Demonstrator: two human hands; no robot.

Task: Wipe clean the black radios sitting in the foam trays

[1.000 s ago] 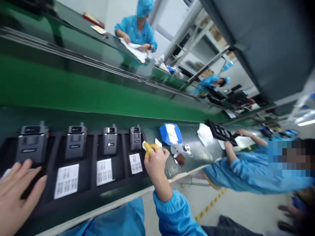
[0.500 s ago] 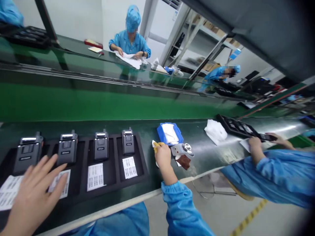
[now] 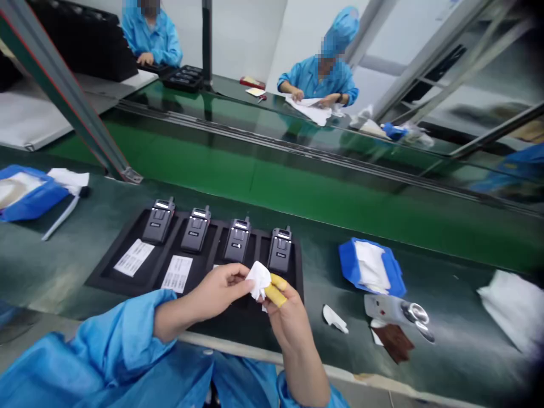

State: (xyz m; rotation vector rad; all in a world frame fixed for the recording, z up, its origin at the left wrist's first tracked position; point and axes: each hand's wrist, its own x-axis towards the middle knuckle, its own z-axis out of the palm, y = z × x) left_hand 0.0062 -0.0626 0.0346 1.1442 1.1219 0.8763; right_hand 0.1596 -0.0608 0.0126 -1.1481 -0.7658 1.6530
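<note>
My left hand point(image 3: 223, 289) and my right hand point(image 3: 293, 314) meet over the black tray point(image 3: 102, 272), both pinching a small folded white wipe point(image 3: 258, 279). Yellow finger cots point(image 3: 276, 290) cover two fingertips of the right hand. Behind the hands, several dark two-way radios lie in the tray's compartments, among them one radio point(image 3: 280, 249) at the right end and another radio point(image 3: 158, 221) at the left end. White printed label sheets point(image 3: 134, 256) lie below the radios; the ones on the right are mostly hidden by my hands.
A blue bin point(image 3: 351, 266) of white wipes stands to the right. Near it are a crumpled white scrap point(image 3: 335, 318), a metal-topped dispenser point(image 3: 389, 309) and a brown cloth point(image 3: 395, 341). Another blue bin point(image 3: 38, 198) is at left, by a slanted post point(image 3: 72, 96). Co-workers point(image 3: 321, 79) sit opposite.
My right hand has moved left from beside the blue bin with the white wipe. My left hand, earlier spread above the tray, now grips the wipe too. The view has swung left.
</note>
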